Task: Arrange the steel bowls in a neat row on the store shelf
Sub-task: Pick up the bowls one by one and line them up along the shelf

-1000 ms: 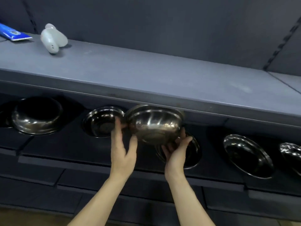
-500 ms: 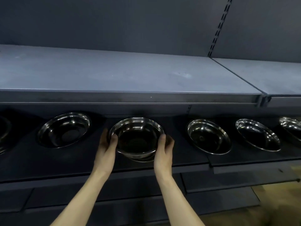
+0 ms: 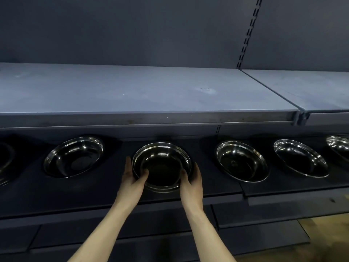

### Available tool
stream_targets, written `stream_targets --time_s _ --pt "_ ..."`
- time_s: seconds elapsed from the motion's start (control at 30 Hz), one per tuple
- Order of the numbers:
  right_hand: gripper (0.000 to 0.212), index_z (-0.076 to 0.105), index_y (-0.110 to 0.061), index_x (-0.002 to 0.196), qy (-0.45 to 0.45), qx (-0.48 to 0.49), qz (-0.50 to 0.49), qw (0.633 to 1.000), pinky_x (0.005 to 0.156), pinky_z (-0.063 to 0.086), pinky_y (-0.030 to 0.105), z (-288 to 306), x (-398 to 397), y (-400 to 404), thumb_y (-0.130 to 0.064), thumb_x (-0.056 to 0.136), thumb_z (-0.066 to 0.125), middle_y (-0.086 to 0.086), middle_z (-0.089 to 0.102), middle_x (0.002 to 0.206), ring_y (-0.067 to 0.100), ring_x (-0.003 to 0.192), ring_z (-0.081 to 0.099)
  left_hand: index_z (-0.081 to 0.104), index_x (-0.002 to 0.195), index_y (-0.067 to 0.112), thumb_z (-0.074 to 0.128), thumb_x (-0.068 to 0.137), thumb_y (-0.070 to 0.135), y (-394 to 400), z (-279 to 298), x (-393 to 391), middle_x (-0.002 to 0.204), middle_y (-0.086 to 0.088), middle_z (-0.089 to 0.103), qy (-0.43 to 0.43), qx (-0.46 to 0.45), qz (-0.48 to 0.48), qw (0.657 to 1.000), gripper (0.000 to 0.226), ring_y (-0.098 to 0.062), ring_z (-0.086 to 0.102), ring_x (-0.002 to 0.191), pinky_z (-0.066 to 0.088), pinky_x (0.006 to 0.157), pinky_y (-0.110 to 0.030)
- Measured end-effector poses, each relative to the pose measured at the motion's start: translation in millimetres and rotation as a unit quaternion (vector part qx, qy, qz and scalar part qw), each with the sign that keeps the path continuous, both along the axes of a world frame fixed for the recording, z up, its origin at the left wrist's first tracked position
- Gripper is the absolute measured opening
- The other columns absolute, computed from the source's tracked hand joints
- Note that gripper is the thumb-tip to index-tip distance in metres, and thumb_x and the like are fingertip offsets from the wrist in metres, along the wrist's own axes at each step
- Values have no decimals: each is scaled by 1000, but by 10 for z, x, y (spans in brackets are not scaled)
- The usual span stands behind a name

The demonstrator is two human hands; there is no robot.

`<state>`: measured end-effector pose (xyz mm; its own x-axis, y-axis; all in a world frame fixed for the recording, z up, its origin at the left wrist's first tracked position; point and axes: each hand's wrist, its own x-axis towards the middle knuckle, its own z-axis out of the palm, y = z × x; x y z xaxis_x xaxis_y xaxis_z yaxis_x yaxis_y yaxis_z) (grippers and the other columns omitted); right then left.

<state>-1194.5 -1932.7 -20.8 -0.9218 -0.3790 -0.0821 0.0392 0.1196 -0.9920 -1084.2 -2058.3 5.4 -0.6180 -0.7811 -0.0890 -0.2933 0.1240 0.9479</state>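
both hands, left hand (image 3: pixel 131 179) and right hand (image 3: pixel 192 181), clasp the middle steel bowl (image 3: pixel 161 163) on the dark shelf (image 3: pixel 113 186), thumbs hooked over its rim.

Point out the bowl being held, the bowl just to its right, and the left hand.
held bowl (image 3: pixel 162 167), head view, on its dark inside bottom.
bowl to its right (image 3: pixel 239 163), head view, on its inner wall near the middle.
left hand (image 3: pixel 132 179), head view, on the back of the hand.
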Motion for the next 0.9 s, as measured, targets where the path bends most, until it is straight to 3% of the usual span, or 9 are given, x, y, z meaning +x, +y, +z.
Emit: stream_targets --time_s 0.23,0.4,0.53,0.63,0.77,0.9 --pt "64 41 -39 152 12 31 3 999 117 41 48 -78 -143 -4 -60 92 56 -10 44 156 14 146 42 3 155 41 57 93 48 -90 -107 -88 165 8 1 -38 -7 6 999 82 -16 6 152 18 118 -49" --pt "65 42 -43 150 25 36 9 999 113 46 48 -144 -214 -27 -61 89 58 -12 50 152 15 140 48 9 153 43 59 91 50 -105 -173 -83 164 10 8 -31 11 17 999 80 -16 9 151 20 119 -51" --pt "63 38 -44 152 28 37 18 999 115 43 47 -134 -268 -58 -52 94 62 -11 44 156 14 144 44 24 148 49 59 92 49 -133 -176 -110 163 16 11 -21 -1 4 1000 66 -14 7 152 18 119 -54" --pt "69 34 -38 156 27 45 21 998 118 39 49 -130 -261 -104 -55 94 61 -6 38 161 19 149 38 16 152 46 58 93 47 -79 -116 -176 163 15 6 -21 -17 3 1000 72 -12 3 151 13 119 -50" --pt "85 13 -28 164 15 67 7 998 124 30 45 -127 -262 -67 -43 98 63 -1 15 170 21 156 21 18 155 39 56 96 39 -133 -23 -167 163 17 5 -11 -57 14 998 70 -8 0 151 11 118 -41" --pt "83 19 -26 163 -5 63 -3 998 122 32 45 -128 -267 -11 -40 96 66 3 19 169 25 154 27 19 155 36 55 96 40 -280 -81 -27 164 13 8 -32 -57 45 997 69 -12 7 151 15 121 -43"
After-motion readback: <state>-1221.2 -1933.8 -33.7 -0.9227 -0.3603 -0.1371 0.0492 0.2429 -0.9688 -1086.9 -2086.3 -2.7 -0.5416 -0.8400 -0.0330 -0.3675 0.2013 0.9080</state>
